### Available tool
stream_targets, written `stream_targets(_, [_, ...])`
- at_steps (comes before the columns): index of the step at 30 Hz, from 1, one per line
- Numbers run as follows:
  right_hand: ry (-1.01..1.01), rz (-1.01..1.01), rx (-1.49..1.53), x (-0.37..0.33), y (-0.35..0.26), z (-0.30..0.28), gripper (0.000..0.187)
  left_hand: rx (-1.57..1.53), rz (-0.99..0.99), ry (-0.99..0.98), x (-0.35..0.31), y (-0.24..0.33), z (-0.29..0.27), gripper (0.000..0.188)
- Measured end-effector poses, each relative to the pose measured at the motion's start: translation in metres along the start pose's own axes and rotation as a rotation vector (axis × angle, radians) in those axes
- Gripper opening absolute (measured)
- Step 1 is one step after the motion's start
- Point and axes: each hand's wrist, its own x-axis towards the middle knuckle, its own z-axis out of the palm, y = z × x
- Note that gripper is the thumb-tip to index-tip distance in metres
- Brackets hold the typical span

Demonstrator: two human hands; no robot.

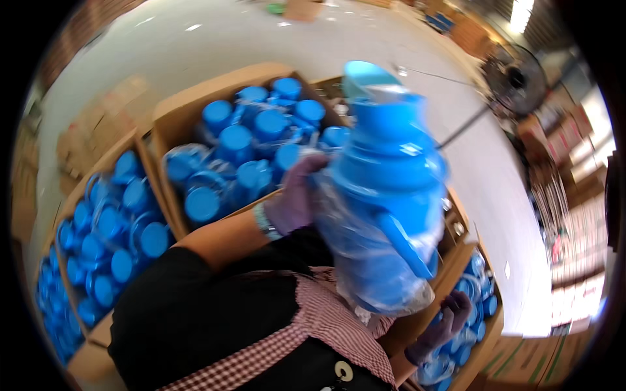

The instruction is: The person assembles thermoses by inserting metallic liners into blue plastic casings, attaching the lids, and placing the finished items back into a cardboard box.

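A blue vacuum jug (391, 163) stands upright, slightly tilted, in front of my chest. Clear plastic wrap (365, 244) covers its lower body, and its handle points down toward the right. The purple-gloved left hand (297, 195) is closed on the jug's left side; part of its fingers is hidden behind the jug. Below and to the right of the jug, apart from it, is my right hand (447, 329), also gloved, with loosely bent fingers spread and nothing visible in them. It hovers by a carton (499, 313) of blue-lidded jugs.
An open carton (195, 98) filled with blue jugs sits beyond my left hand, and further full cartons (104, 329) line the left. Flattened cardboard (107, 124) lies on the grey floor. A large fan (515, 78) and stacked boxes (577, 254) stand at the right.
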Motion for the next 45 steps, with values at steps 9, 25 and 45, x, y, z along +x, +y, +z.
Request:
stream_targets(9, [-0.410,0.034,0.463,0.031,-0.044,0.193,0.063,0.406,0.440,0.050,-0.023,0.119,0.043,0.037])
stream_targets(25, [-1.519,-0.136,0.874,0.100,-0.187,0.469,0.074,1.333,1.682,0.910,-0.069,0.334,-0.105,0.042])
stream_targets(45, [-0.960,0.491,0.598,0.096,0.025,0.294,0.060,0.688,1.785,1.439,-0.073,0.455,-0.212,0.037])
